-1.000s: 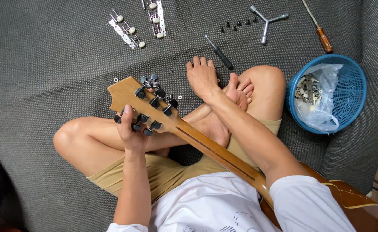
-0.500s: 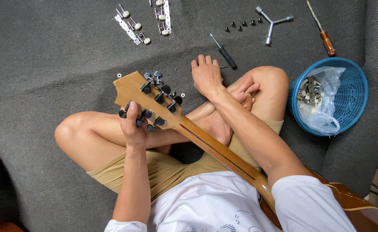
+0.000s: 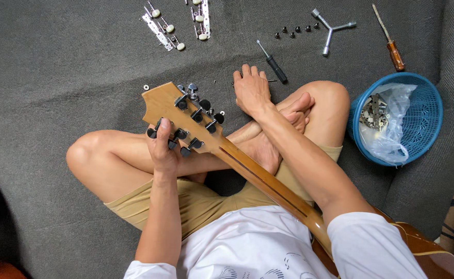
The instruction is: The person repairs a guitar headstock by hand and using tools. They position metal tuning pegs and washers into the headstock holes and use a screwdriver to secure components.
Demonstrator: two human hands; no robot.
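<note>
A guitar lies across my crossed legs, back side up, its wooden headstock (image 3: pixel 166 106) with black tuning pegs pointing to the upper left. My left hand (image 3: pixel 163 147) grips the lower edge of the headstock among the pegs. My right hand (image 3: pixel 251 92) rests palm down, fingers spread, on the grey mat just beyond my foot. It touches the floor next to a black-handled screwdriver (image 3: pixel 273 64) and holds nothing that I can see.
On the mat ahead lie two old tuner strips with cream knobs (image 3: pixel 161 28), several small black screws (image 3: pixel 295 31), a three-way metal wrench (image 3: pixel 331 30) and a wooden-handled screwdriver (image 3: pixel 390 42). A blue basket (image 3: pixel 426 118) with a plastic bag of metal parts stands at right.
My right hand stays planted on the mat near the black screwdriver, and the left keeps its hold on the headstock. The view has shifted slightly.
</note>
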